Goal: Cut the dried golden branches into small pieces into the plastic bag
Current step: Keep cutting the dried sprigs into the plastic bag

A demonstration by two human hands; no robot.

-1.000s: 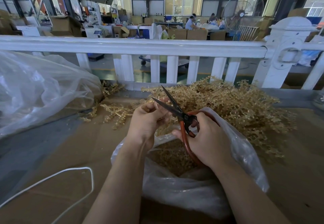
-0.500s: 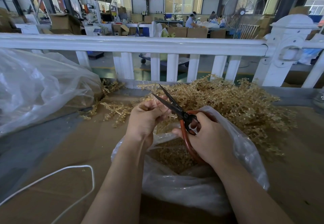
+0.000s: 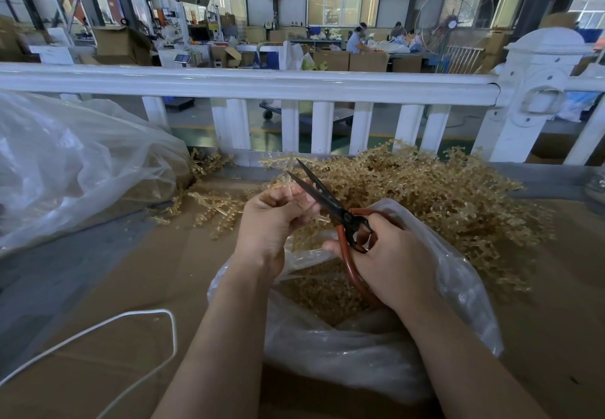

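My right hand (image 3: 389, 255) hides most of the red handles of the scissors (image 3: 330, 204); only one loop curves out below my palm, toward 6 o'clock. My fingers are curled through and around those handles. The black blades stand apart and point to 11 o'clock. My left hand (image 3: 271, 222) is closed around a thin golden stem (image 3: 289, 176), which rises past my knuckles and lies between the blades; how much of the stem is inside my fist cannot be seen. My right forearm covers the right rim of the plastic bag (image 3: 343, 350), and my left forearm cuts off its left edge. Inside the bag, directly below both hands, lie cut pieces (image 3: 322, 287), blurred through the film.

The pile of dried golden branches (image 3: 442, 196) lies from 12 to 3 o'clock of my hands, touching the bag's far side. A few loose sprigs (image 3: 212, 209) lie at 9 o'clock of my left hand. A large clear bag (image 3: 75, 163) at 9 to 10 o'clock is cut off by the frame edge. A white cord (image 3: 108, 333) runs out of view at 7 o'clock.
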